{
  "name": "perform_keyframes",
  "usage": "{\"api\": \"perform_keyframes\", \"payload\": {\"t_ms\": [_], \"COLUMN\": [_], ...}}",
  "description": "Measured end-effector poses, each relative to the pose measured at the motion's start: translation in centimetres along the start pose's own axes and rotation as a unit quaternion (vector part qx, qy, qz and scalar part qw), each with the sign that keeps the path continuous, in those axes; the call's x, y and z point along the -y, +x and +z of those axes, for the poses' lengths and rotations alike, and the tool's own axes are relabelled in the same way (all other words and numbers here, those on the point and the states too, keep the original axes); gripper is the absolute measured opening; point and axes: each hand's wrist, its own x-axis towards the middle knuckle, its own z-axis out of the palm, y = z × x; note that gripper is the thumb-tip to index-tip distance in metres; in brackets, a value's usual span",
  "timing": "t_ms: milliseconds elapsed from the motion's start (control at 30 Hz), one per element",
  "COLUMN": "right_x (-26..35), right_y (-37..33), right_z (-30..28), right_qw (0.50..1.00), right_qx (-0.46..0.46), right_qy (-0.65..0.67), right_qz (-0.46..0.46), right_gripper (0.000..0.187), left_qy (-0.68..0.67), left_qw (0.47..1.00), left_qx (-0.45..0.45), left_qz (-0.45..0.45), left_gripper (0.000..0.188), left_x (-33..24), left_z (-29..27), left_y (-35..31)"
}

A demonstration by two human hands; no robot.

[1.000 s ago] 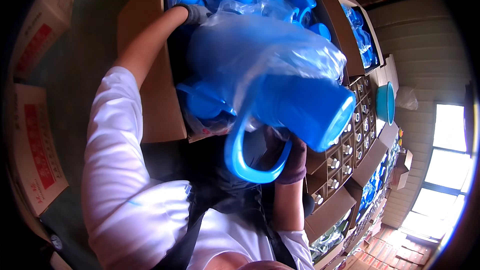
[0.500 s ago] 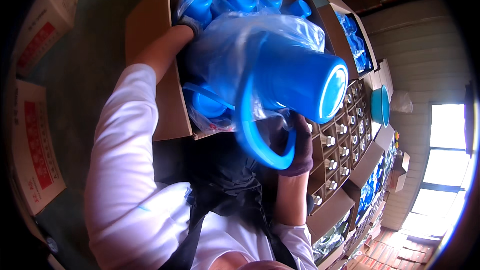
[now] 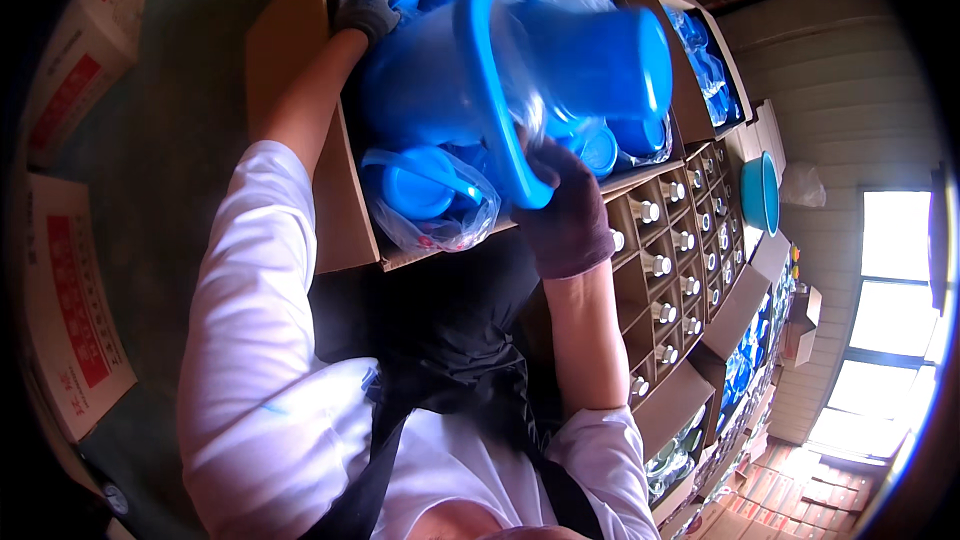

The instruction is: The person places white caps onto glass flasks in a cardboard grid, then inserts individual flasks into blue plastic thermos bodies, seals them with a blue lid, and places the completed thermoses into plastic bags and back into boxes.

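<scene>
A large blue plastic jug-like vessel (image 3: pixel 600 65) with a hoop handle (image 3: pixel 488 90) lies tilted across the top of an open carton (image 3: pixel 350 205). Clear plastic film clings to part of it. My left hand (image 3: pixel 368 12), in a grey glove, is closed at the vessel's wide left end, its fingertips partly hidden. My right hand (image 3: pixel 568 210), in a dark brownish-purple glove, is closed at the vessel's near side beside the lower end of the handle, gripping it with bunched film. Beneath, bagged blue vessels (image 3: pixel 418 183) fill the carton.
Right of the carton, a divided box (image 3: pixel 640 265) holds several bottles with pale caps. Another carton of blue items (image 3: pixel 708 70) stands at the far right, near a teal basin (image 3: pixel 760 193). Printed cartons (image 3: pixel 75 300) line the left side.
The vessel has moved away from me and slightly left, into the carton's top. Both hands have gone forward with it; more of the bagged vessels on the near side shows.
</scene>
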Motion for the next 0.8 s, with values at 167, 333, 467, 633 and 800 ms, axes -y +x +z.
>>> {"api": "perform_keyframes", "payload": {"t_ms": [167, 333, 467, 633, 800], "right_x": [0.8, 4.4, 6.4, 6.3, -0.1], "right_y": [3.3, 4.5, 2.2, 2.0, 7.1], "right_z": [3.5, 5.5, 4.8, 4.5, 6.1], "right_qw": [0.758, 0.721, 0.194, 0.166, 0.235], "right_qx": [0.045, 0.086, 0.019, 0.002, 0.015], "right_qy": [0.62, 0.645, 0.938, 0.93, 0.894], "right_qz": [0.197, 0.237, 0.287, 0.328, 0.381], "right_gripper": [0.022, 0.016, 0.014, 0.023, 0.033], "left_qy": [-0.001, 0.007, 0.008, 0.002, -0.007], "left_qw": [0.999, 0.997, 0.996, 0.997, 0.995], "left_qx": [0.019, 0.059, 0.071, 0.046, 0.057], "left_qz": [0.026, 0.051, 0.059, 0.069, 0.076], "left_gripper": [0.052, 0.051, 0.05, 0.048, 0.047], "left_x": [1.8, 4.0, 5.0, 5.0, 3.6], "left_z": [1.2, 1.9, 1.9, 2.0, 2.3], "left_y": [0.0, -1.2, -1.5, -0.2, 2.4]}}
